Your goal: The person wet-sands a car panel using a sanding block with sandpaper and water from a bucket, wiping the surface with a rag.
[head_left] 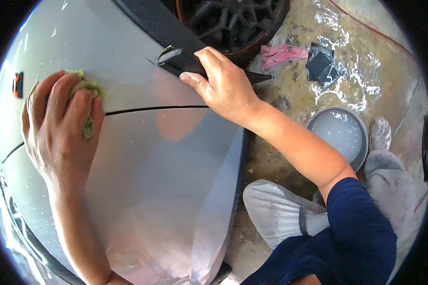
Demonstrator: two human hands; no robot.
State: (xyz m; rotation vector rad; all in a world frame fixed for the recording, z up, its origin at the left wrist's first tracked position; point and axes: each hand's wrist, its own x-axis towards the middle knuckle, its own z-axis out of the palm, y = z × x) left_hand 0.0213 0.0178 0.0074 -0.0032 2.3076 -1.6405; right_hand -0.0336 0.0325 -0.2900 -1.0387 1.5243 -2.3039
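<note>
My left hand [62, 123] is closed over a wet yellow-green cloth [88, 90] and presses it against the silver-grey car body panel [142, 166]. Parts of the cloth stick out between and beyond the fingers; the rest is hidden under the palm. At the wheel opening, my right hand [226, 85] grips the black wheel-arch trim [188, 61], thumb on the near side and index finger over the top. The other fingers are out of sight behind the hand. The trim's end stands away from the panel near a dark seam [157, 108].
A black wheel [235, 19] sits beyond the trim. On the wet floor lie a pink cloth [283, 56] and black square sheets [322, 64]. A grey bucket [364, 137] of cloudy water stands by my shoe [380, 133]. An orange marker [18, 85] is on the panel.
</note>
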